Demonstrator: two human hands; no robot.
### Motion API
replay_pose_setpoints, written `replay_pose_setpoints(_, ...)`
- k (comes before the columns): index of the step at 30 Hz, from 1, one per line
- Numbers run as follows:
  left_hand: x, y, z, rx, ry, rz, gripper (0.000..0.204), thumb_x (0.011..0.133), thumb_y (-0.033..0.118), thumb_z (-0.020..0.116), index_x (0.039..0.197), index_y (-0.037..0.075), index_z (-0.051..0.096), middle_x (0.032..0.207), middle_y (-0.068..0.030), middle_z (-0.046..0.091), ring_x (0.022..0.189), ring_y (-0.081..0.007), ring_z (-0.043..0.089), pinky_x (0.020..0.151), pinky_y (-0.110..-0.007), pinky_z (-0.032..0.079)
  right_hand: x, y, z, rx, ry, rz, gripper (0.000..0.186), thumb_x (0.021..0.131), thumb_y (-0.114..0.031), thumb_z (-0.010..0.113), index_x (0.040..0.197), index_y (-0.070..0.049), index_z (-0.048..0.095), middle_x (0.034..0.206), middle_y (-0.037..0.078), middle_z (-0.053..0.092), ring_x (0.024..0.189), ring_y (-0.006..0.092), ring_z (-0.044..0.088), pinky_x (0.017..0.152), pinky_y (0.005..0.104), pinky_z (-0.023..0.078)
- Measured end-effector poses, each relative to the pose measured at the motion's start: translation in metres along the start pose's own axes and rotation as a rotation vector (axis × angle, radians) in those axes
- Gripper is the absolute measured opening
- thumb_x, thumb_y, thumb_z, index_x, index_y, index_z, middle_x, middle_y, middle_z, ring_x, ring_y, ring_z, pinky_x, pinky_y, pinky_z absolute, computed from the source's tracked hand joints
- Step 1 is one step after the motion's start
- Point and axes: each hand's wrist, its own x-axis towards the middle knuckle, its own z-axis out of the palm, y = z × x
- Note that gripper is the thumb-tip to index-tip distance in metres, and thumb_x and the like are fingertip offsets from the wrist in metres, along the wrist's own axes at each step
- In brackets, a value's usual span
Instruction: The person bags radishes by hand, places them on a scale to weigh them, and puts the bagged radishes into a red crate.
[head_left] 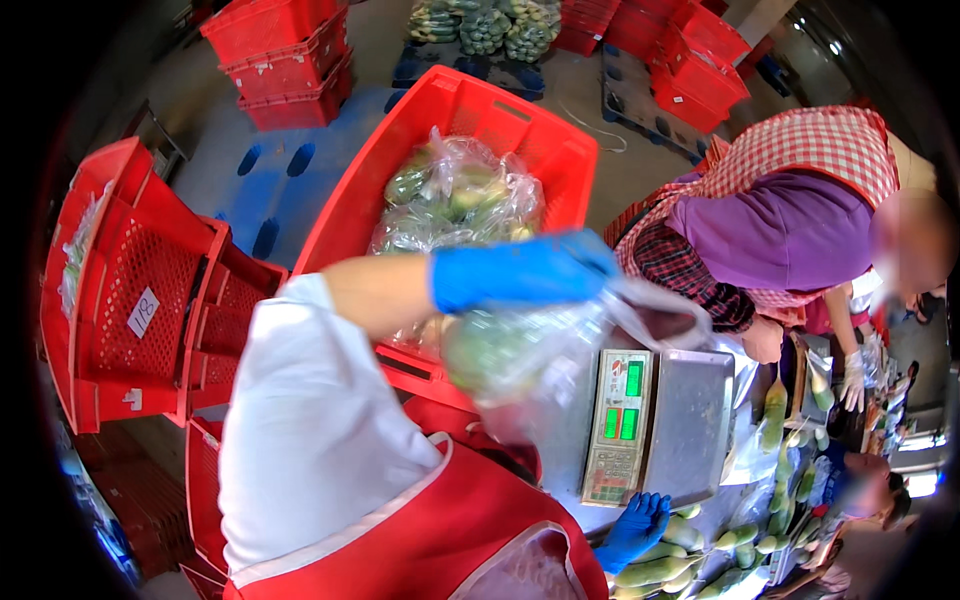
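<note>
Slick plastic, dull metal, matt cloth.
The large red open-topped crate is smooth, faintly glossy plastic; within its walls lie crinkled, shiny clear plastic bags. A smooth blue rubbery glove covers the left hand, gripping a glossy see-through plastic bag. Beyond the crate's lower right corner, the rectangular grey scale plate is smooth metal; the red apron and white sleeve are matt cloth.

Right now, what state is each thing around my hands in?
Left hand: closed on the plastic bag, blurred.
Plastic bag: filled, blurred.
Right hand: fingers loosely bent, beside the scale.
Scale: switched on, display lit green.
Red crate: open, holding filled clear bags.
Green vegetables: loose, unbagged, near the right hand.
Background crates: stacked.
</note>
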Motion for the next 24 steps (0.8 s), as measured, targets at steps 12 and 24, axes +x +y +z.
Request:
replay_pose_setpoints(12,-0.139,-0.14,-0.123,0.825,-0.324,-0.392,0.018,0.071,0.017,0.056,0.08,0.004,0.064,0.076,-0.0116,0.062,0.069,-0.023,0.059,0.064,-0.035,0.046,0.026,0.024,0.022,0.088,-0.143,0.115,0.032,0.091,-0.02,0.044,0.114,0.001,0.053,0.106,0.013,0.059,0.095,0.0244,0.056,0.09,0.038,0.042)
replay_pose_setpoints(24,-0.177,-0.202,-0.079,1.057,-0.409,-0.642,0.027,0.07,0.025,0.055,0.092,0.013,0.066,0.088,-0.0113,0.064,0.085,-0.031,0.06,0.073,-0.041,0.046,0.007,0.043,0.001,0.064,-0.033,0.152,0.029,0.091,-0.019,0.041,0.11,0.001,0.052,0.106,0.017,0.057,0.096,0.0253,0.057,0.088,0.0372,0.046)
